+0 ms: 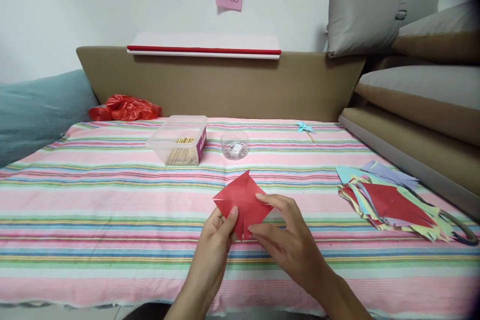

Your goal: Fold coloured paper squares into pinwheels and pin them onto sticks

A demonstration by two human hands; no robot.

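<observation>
Red square paper with slits cut in from its corners [245,192] is held in front of me, above the cloth, turned like a diamond. Through the head camera I see that the largest thing is a pink fabric cloth with many-coloured stripes [112,200]. Behind it stands a long brown padded panel [225,85]. To the right are stacked grey and brown cushions [423,82]; before them lies a pile of cut coloured papers [393,205]. The left hand [215,232] pinches the lower left part of the red paper, its thumb on top. The right hand [292,235] has its fingers spread: one fingertip touches near the right corner, another touches the lower right edge. Farther back I see a clear rectangular plastic box [180,130] with thin wooden sticks [182,155]. Just beside it is a clear round plastic container [224,145], and well apart, a light-blue paper pinwheel [305,127].
</observation>
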